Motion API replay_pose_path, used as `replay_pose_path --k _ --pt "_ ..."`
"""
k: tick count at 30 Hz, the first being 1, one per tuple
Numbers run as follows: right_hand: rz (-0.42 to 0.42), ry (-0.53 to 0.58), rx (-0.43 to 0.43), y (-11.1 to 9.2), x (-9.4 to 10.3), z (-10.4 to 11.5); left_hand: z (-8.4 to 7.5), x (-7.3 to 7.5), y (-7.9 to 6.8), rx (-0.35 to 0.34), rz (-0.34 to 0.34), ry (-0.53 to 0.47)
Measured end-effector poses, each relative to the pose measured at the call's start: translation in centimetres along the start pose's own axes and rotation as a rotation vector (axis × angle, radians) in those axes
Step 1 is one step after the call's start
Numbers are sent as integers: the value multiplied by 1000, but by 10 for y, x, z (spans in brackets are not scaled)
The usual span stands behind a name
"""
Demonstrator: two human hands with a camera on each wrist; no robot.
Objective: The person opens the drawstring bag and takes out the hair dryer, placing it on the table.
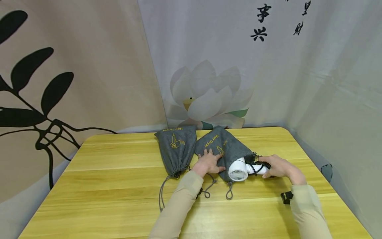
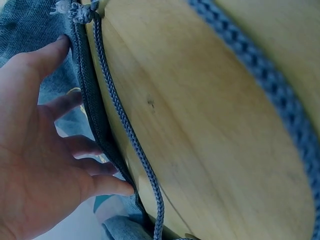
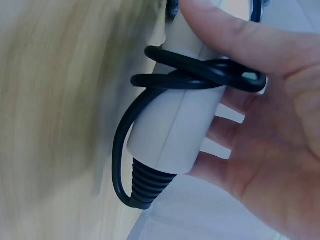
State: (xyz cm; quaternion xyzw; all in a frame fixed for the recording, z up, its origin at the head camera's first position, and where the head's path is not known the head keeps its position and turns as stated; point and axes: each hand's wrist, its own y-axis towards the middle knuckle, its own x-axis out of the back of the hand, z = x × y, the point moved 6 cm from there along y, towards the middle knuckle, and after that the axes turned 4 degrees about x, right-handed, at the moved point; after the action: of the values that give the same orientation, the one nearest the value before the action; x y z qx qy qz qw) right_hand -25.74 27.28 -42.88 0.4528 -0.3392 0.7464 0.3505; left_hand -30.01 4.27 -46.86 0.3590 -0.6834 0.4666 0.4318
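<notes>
A white hair dryer (image 1: 238,170) lies at the mouth of a grey drawstring bag (image 1: 235,147) with yellow "Hair Dryer" print; its head overlaps the bag's fabric. My right hand (image 1: 277,166) grips the handle, thumb on one side and fingers on the other. Black cord (image 3: 200,72) is wound around that handle (image 3: 170,125), with a ribbed sleeve at its end. On the bag rests my left hand (image 1: 207,162), fingers spread and fairly straight. In the left wrist view, the fingertips of my left hand (image 2: 55,145) lie along the bag's edge.
A second grey bag (image 1: 177,149), drawn closed, lies to the left with its cords (image 1: 161,196) trailing toward me. Loose cord loops (image 1: 229,192) hang from the right bag. The wooden table (image 1: 104,186) ends at a printed curtain (image 1: 209,49).
</notes>
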Motion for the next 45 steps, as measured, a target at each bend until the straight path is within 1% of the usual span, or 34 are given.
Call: replay_pose_path --k 5,10,14,25,28,32,37,41,45 --pt "-10 3 19 -4 1 0 0 -1 2 12 -4 7" --pt "-29 -6 60 -6 3 1 1 -1 4 22 -27 25" --pt "-35 -9 67 -9 4 0 0 -2 5 26 -37 34" --pt "-8 42 22 -21 7 -5 -4 -3 7 71 -55 79" --pt "-6 43 21 -24 9 -7 -6 -2 7 71 -61 74" --pt "0 48 11 -27 9 -8 -8 -2 7 68 -50 76" --pt "10 63 -15 -31 8 -11 -10 -4 8 69 -33 118" --pt "9 75 -34 -33 9 -13 -10 -5 9 70 -46 149" --pt "5 82 -42 -37 11 -17 -10 -6 10 79 -59 151"
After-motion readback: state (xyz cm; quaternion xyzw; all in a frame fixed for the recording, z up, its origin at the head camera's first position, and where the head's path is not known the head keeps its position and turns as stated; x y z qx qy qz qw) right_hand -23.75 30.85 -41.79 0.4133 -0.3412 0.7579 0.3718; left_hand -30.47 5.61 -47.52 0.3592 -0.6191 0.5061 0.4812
